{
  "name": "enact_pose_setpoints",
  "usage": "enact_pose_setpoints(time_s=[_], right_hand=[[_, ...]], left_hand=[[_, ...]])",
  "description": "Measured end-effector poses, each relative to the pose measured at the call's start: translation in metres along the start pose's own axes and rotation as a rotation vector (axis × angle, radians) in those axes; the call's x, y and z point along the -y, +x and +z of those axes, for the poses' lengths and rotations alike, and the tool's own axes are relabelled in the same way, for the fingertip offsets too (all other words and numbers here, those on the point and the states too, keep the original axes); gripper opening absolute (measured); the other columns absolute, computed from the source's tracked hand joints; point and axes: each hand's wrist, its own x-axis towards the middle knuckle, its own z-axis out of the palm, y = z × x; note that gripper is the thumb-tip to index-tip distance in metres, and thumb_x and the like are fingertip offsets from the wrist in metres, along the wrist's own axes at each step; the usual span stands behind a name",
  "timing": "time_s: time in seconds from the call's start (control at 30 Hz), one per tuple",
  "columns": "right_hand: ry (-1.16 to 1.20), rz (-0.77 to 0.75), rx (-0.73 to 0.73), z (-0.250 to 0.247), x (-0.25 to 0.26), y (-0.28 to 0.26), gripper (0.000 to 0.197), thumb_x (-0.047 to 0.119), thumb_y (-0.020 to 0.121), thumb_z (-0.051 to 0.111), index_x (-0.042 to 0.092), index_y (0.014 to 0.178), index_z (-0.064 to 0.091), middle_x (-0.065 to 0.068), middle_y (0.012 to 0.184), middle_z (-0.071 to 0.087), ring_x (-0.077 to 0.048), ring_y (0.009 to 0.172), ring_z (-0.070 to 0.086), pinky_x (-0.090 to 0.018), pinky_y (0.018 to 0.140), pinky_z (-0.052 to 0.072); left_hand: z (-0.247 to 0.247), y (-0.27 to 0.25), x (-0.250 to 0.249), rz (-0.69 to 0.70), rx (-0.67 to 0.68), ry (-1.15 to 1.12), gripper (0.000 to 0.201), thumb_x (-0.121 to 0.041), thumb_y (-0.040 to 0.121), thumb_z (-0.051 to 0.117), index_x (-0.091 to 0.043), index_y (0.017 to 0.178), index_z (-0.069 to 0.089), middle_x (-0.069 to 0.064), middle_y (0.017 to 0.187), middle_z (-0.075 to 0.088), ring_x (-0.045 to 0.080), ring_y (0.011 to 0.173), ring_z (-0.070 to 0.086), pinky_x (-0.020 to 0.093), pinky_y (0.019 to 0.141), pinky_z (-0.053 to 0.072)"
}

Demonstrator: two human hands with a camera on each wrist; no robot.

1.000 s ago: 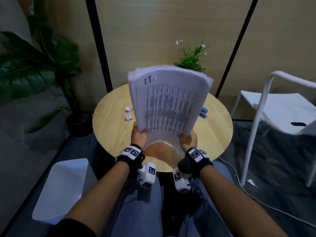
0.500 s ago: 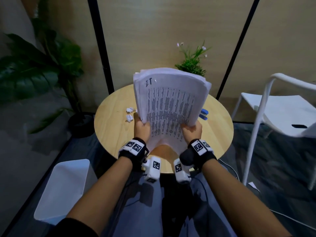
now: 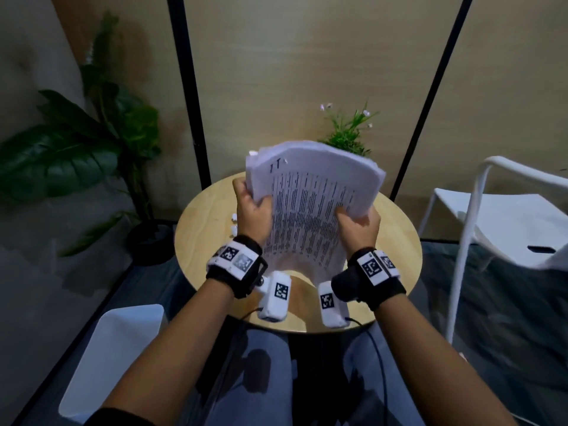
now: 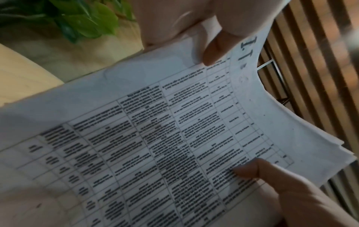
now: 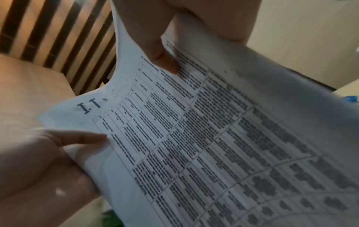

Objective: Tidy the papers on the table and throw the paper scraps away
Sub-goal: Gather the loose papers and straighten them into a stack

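Observation:
A thick stack of printed papers stands upright and bowed over the round wooden table. My left hand grips its left edge high up, and my right hand grips the right edge at mid-height. In the left wrist view my left thumb presses on the top sheet. The right wrist view has my right thumb lying on the printed table of the sheet. Small crumpled paper scraps lie on the table left of my left hand, partly hidden by it.
A white bin stands on the floor at my lower left. A white chair is to the right of the table. A small potted plant sits behind the stack, a large leafy plant at the left. A blue object lies on the table.
Both hands have slid from the stack's bottom edge up along its sides, the left one higher. The stack has sunk lower and further from me over the table.

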Motion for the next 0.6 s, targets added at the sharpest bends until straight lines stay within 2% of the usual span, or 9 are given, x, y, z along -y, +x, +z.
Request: enact_pose_setpoints(time_s=[0.07,0.13,0.2,0.3,0.37,0.43,0.5,0.57,0.6], right_hand=[[-0.081,0.094,0.057,-0.003,-0.020,-0.005,0.031,-0.001,0.075,0.063,0.005,0.105,0.059,-0.010,0.096,0.064,-0.026,0.091,0.062,-0.033,0.077,0.051],[-0.089,0.135,0.050,-0.003,-0.028,-0.007,0.044,-0.002,0.074,0.065,0.006,0.116,0.057,-0.011,0.104,0.065,-0.028,0.099,0.062,-0.034,0.082,0.050],[-0.053,0.083,0.013,-0.001,-0.017,-0.003,0.033,-0.005,0.076,0.062,0.003,0.108,0.058,-0.014,0.100,0.065,-0.032,0.099,0.063,-0.036,0.081,0.051],[-0.004,-0.048,-0.014,0.001,0.012,0.005,0.024,-0.007,0.078,0.059,0.006,0.098,0.059,-0.016,0.092,0.063,-0.028,0.088,0.062,-0.037,0.078,0.052],[0.063,-0.101,-0.005,-0.001,0.021,0.010,0.030,-0.006,0.076,0.060,0.014,0.097,0.056,-0.009,0.092,0.064,-0.024,0.085,0.062,-0.035,0.076,0.054],[0.065,-0.089,0.030,-0.005,0.015,0.009,0.043,-0.008,0.074,0.062,0.018,0.105,0.050,0.000,0.092,0.061,-0.013,0.084,0.060,-0.026,0.071,0.053],[0.009,-0.024,0.081,-0.009,-0.001,0.004,0.053,-0.008,0.073,0.063,0.014,0.118,0.046,0.002,0.096,0.058,-0.005,0.085,0.056,-0.021,0.068,0.050],[-0.042,0.020,0.081,-0.008,-0.012,-0.001,0.054,-0.008,0.074,0.063,0.008,0.124,0.048,-0.004,0.102,0.060,-0.013,0.086,0.058,-0.028,0.074,0.050],[-0.045,0.024,0.059,-0.007,-0.012,-0.001,0.046,-0.008,0.076,0.062,0.005,0.120,0.052,-0.007,0.101,0.061,-0.018,0.088,0.058,-0.029,0.075,0.048]], left_hand=[[-0.005,-0.009,0.013,-0.085,0.019,0.023,0.038,0.008,0.085,0.048,-0.018,0.101,0.027,-0.006,0.088,0.046,0.015,0.078,0.055,0.045,0.075,0.057],[-0.009,-0.013,0.019,-0.137,0.034,0.057,0.035,0.005,0.085,0.049,-0.022,0.098,0.031,-0.002,0.090,0.049,0.022,0.086,0.055,0.057,0.086,0.052],[-0.006,-0.007,0.009,-0.111,0.047,0.078,0.030,0.005,0.088,0.045,-0.018,0.102,0.032,0.005,0.095,0.051,0.022,0.086,0.055,0.052,0.086,0.054],[-0.002,0.006,-0.022,0.030,0.025,0.035,0.032,0.009,0.089,0.043,-0.015,0.106,0.029,0.008,0.104,0.050,0.007,0.076,0.055,0.015,0.066,0.055],[-0.005,0.014,-0.032,0.100,-0.006,-0.020,0.036,0.010,0.088,0.046,-0.014,0.108,0.027,0.006,0.110,0.048,0.000,0.083,0.054,0.004,0.062,0.050],[-0.012,0.014,-0.025,0.071,0.001,-0.048,0.040,0.009,0.087,0.049,-0.011,0.116,0.029,0.006,0.112,0.049,0.006,0.091,0.056,0.006,0.065,0.052],[-0.018,0.008,-0.010,0.004,0.047,-0.013,0.046,0.008,0.086,0.051,-0.005,0.125,0.031,0.000,0.105,0.052,0.002,0.089,0.055,0.016,0.073,0.055],[-0.019,0.004,0.003,-0.016,0.085,0.084,0.045,0.002,0.084,0.053,-0.005,0.125,0.035,-0.007,0.095,0.051,0.005,0.085,0.053,0.033,0.083,0.050],[-0.017,0.005,0.004,-0.018,0.094,0.119,0.043,-0.001,0.084,0.051,-0.008,0.124,0.037,-0.010,0.092,0.051,0.009,0.083,0.053,0.034,0.084,0.047]])
